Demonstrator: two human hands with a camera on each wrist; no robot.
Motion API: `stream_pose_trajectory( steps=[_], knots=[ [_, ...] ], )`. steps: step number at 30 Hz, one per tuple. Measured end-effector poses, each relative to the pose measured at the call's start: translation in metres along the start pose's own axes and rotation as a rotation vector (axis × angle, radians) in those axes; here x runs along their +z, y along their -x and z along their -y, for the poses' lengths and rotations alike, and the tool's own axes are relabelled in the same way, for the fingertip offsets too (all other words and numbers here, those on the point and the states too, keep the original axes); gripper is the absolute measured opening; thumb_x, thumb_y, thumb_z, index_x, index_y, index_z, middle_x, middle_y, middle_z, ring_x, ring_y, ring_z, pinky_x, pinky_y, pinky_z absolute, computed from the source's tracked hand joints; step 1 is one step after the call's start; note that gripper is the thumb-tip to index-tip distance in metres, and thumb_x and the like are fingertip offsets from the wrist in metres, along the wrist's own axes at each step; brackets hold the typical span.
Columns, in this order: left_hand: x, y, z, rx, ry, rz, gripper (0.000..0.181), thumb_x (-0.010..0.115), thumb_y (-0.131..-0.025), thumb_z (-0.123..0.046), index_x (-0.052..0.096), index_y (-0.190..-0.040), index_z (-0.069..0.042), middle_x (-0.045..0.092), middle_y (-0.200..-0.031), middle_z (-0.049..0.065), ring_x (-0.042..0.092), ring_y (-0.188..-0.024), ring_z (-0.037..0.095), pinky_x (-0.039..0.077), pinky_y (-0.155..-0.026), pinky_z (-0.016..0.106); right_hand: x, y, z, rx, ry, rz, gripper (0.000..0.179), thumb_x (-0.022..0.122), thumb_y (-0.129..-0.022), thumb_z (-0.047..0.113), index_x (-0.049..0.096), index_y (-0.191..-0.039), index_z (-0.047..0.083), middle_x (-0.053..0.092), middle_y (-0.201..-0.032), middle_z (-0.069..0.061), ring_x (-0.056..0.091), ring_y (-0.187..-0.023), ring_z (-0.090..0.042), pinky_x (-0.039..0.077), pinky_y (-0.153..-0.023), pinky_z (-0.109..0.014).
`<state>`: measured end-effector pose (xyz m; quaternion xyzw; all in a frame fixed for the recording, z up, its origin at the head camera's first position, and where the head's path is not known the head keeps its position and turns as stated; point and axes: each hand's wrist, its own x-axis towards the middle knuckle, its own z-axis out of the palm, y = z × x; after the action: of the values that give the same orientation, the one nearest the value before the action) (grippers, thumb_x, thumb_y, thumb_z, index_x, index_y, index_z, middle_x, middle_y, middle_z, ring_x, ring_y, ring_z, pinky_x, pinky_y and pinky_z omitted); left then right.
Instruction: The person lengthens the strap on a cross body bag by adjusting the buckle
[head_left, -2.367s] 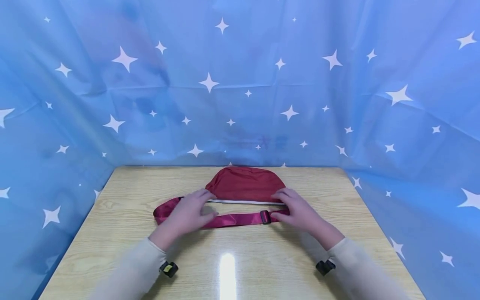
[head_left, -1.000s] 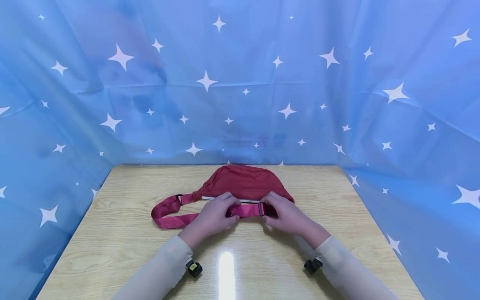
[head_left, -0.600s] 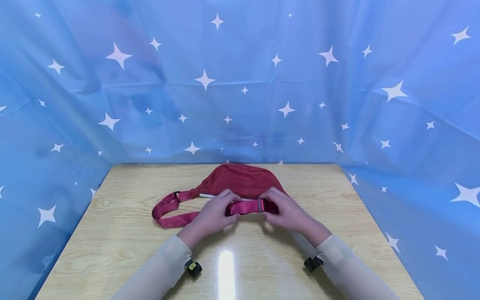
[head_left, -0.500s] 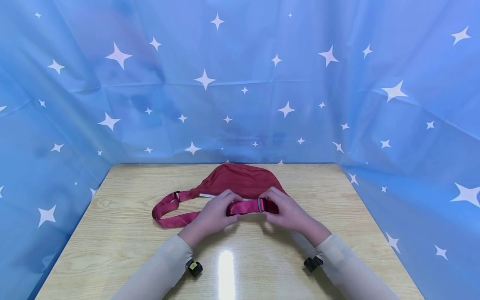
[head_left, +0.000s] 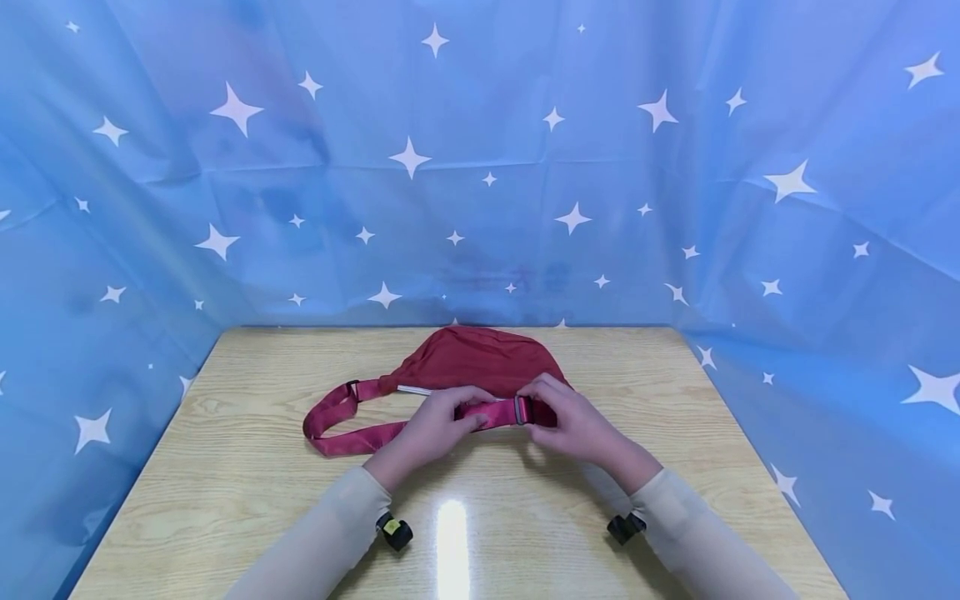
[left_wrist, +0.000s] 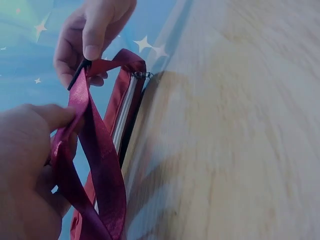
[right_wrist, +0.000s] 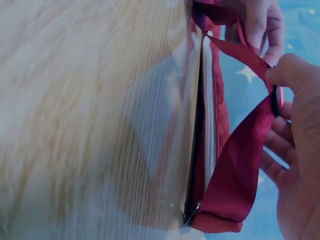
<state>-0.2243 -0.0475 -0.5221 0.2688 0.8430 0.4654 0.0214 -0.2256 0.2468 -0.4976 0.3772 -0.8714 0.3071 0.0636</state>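
A dark red waist bag (head_left: pixel 480 358) lies at the far middle of the table, its white zipper (head_left: pixel 414 390) along the near side. Its shiny magenta strap (head_left: pixel 352 442) loops out to the left and runs back in front of the bag. My left hand (head_left: pixel 435 429) pinches the strap between thumb and fingers. A little to the right, my right hand (head_left: pixel 573 421) grips the strap at its black slide buckle (head_left: pixel 519 410). In the right wrist view the thumb presses near the buckle (right_wrist: pixel 276 100), and the strap hangs in a fold from there toward the bag's end.
The light wood table (head_left: pixel 262 517) carries a bright glare strip at the front middle. Blue cloth (head_left: pixel 480 167) with white stars hangs behind it and on both sides. A second black buckle (head_left: pixel 352 388) sits on the strap at left. Each wrist wears a small black camera (head_left: pixel 395 531).
Both hands have come in from the bag's ends and taken hold of the strap, lifting its near stretch around the buckle. Lately the left thumb has closed onto the strap; the right hand stays put.
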Motion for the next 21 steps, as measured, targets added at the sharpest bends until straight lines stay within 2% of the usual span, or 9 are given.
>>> stream_pose_trajectory(
  steps=[3,5,13,21],
  knots=[
    [0.001,-0.002,-0.001,-0.024,0.088,-0.012,0.024,0.077,-0.107,-0.016,0.079,-0.127,-0.03,0.075,-0.106,-0.014,0.06,-0.084,0.013,0.054,-0.076,0.032,0.001,0.0,-0.002,-0.014,-0.001,-0.006,0.049,0.085,-0.091,0.011,0.067,-0.136,0.016,0.063,-0.126,0.005,0.061,-0.107,-0.013,0.058,-0.09,-0.038],
    [0.002,-0.003,-0.002,-0.042,0.125,-0.014,0.023,0.077,-0.107,-0.015,0.079,-0.124,-0.029,0.074,-0.101,-0.013,0.06,-0.083,0.013,0.054,-0.075,0.03,0.002,-0.001,-0.002,-0.013,-0.005,-0.005,0.049,0.085,-0.091,0.011,0.066,-0.136,0.017,0.063,-0.127,0.006,0.061,-0.108,-0.012,0.058,-0.092,-0.038],
    [0.007,-0.009,-0.003,-0.06,0.19,-0.002,0.019,0.074,-0.108,-0.013,0.078,-0.123,-0.023,0.075,-0.104,-0.009,0.062,-0.087,0.014,0.054,-0.077,0.029,0.001,-0.003,0.002,-0.019,-0.028,-0.002,0.051,0.086,-0.09,0.007,0.067,-0.137,0.015,0.065,-0.128,0.004,0.064,-0.109,-0.016,0.059,-0.092,-0.043],
    [0.011,-0.014,-0.007,-0.072,0.214,0.01,0.018,0.074,-0.108,-0.013,0.074,-0.123,-0.023,0.075,-0.111,-0.008,0.066,-0.101,0.015,0.055,-0.09,0.034,0.003,-0.004,0.002,-0.032,-0.038,0.0,0.051,0.087,-0.089,0.004,0.068,-0.137,0.012,0.066,-0.128,0.001,0.066,-0.107,-0.022,0.061,-0.088,-0.047]
  ],
)
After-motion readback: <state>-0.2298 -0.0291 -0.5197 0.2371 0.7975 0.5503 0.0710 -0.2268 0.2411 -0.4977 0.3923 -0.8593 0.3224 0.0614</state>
